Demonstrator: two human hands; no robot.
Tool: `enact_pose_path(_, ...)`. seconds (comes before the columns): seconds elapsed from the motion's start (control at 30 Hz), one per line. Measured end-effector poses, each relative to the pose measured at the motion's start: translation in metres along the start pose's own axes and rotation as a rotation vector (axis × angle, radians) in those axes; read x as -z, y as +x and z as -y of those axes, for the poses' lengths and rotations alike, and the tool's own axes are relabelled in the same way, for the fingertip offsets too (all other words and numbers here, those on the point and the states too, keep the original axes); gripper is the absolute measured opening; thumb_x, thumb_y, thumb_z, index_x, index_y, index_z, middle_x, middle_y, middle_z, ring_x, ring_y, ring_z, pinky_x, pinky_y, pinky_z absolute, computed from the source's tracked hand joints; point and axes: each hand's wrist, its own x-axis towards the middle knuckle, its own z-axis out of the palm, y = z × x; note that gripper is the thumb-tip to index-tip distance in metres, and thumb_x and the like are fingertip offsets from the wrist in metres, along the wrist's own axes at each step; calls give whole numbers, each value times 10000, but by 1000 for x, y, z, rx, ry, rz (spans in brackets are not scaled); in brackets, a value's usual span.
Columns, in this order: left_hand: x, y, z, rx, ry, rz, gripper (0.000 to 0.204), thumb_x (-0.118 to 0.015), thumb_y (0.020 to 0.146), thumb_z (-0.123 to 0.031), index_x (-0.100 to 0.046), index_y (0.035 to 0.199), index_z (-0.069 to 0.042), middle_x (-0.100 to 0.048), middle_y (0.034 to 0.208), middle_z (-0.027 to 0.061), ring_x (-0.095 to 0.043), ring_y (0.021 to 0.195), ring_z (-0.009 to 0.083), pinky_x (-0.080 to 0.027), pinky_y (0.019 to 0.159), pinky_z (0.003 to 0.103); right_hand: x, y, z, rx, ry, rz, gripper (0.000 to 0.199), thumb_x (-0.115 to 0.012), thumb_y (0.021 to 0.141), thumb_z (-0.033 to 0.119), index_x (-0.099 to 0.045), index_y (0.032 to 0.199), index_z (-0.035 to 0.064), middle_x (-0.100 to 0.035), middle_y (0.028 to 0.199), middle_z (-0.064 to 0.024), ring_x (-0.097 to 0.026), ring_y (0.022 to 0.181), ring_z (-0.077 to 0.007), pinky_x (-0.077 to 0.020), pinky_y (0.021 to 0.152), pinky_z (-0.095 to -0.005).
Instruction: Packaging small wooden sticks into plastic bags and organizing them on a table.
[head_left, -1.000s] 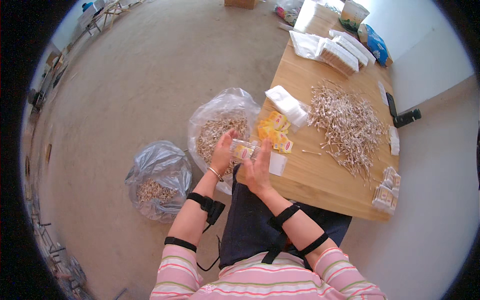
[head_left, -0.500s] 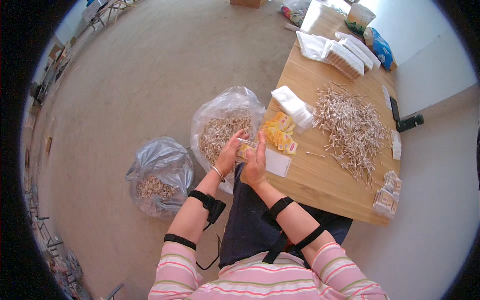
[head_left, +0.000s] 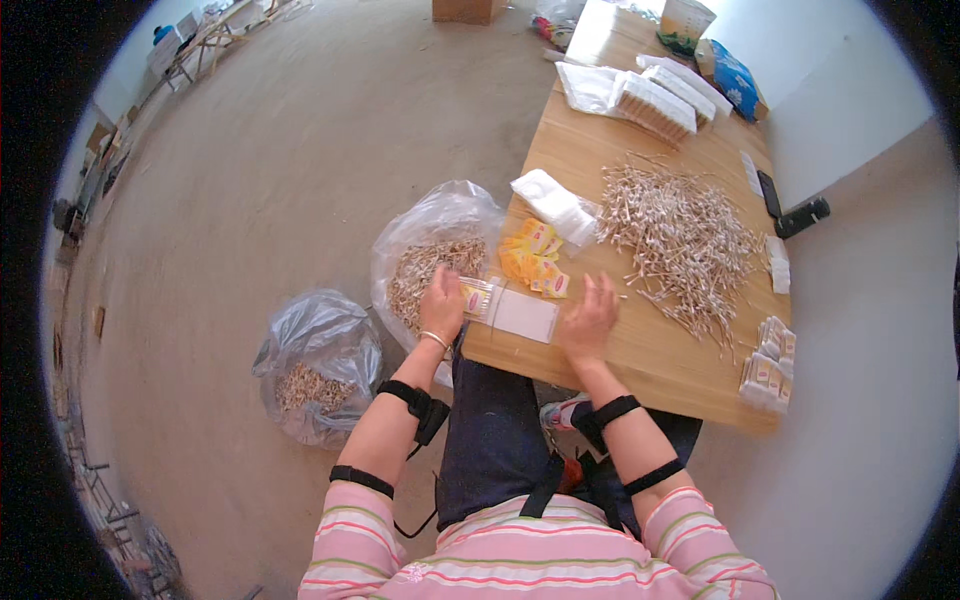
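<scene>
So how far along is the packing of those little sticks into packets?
Done: a few filled packets sit stacked at the table's right edge. In hand: the left hand holds a small clear packet at the table's near edge, while the right hand rests on the table. Left: a big loose pile of sticks, plus two bags of sticks on the floor.

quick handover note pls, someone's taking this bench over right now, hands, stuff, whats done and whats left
Left hand: grips the end of a small clear packet at the table's near edge.
Right hand: open, flat on the table beside the white card.
Things: big loose heap of swab sticks to the right, yellow labels just ahead, two clear bags of sticks on the floor.
Done: a few filled packets stacked at right.
Left: most of the heap.
</scene>
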Motion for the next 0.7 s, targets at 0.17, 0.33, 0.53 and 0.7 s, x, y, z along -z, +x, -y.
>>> enact_pose_path(0.17,-15,-29,-61,-500,453,-331,424,-562,860,-193,-497,1243,-23,-517,1245,187,-432,1216,356,-318,1047,430,17,-3,-71,14,153,58,157,-618,773,79,-659,925,80,-572,983,-114,-511,961,-301,-411,849,-408)
enact_pose_path(0.33,-66,-75,-91,-755,154,370,396,-599,777,-53,-543,1168,-27,-531,1225,150,-454,1190,339,-332,1044,432,23,-31,-68,26,333,69,141,-571,767,50,-655,877,82,-576,927,-91,-516,900,-302,-422,820,-405)
enact_pose_path(0.53,-120,-107,-109,-724,232,371,141,-644,771,-138,-639,911,-122,-582,982,58,-527,989,278,-392,862,413,52,-41,-101,-238,621,176,189,-593,770,59,-632,955,72,-580,984,-116,-524,1010,-308,-410,891,-414)
enact_pose_path(0.7,-123,-112,-118,-767,279,358,94,-634,790,-158,-633,877,-123,-579,951,76,-522,949,303,-396,832,415,80,9,-174,-253,34,-185,234,-640,786,143,-621,1018,120,-542,1109,-95,-463,1118,-320,-385,927,-451)
